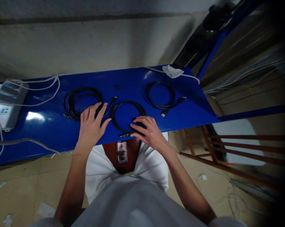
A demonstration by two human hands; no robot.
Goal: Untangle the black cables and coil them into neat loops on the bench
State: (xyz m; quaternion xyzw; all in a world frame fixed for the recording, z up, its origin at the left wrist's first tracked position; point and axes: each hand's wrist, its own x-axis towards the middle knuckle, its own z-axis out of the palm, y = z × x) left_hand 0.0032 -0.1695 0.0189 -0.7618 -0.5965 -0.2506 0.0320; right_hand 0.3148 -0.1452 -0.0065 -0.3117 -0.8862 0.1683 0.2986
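Observation:
Three coiled black cables lie on the blue table (95,78). My left hand (91,124) has its fingers apart over the lower right side of the left coil (82,89). Between the left and middle coils a black cable plug (114,99) points up and right. My right hand (148,130) rests with spread fingers at the lower right of the middle coil (127,102), covering part of it. Another plug (125,135) lies near the table's front edge. The right coil (160,83) is untouched, with two plugs (181,99) beside it.
A power strip (16,107) with white cords stands at the far left. Small black ties (118,86) lie behind the middle coil. A crumpled white item (172,71) sits at the back right, near a blue frame post. A wooden chair (241,146) is at the right.

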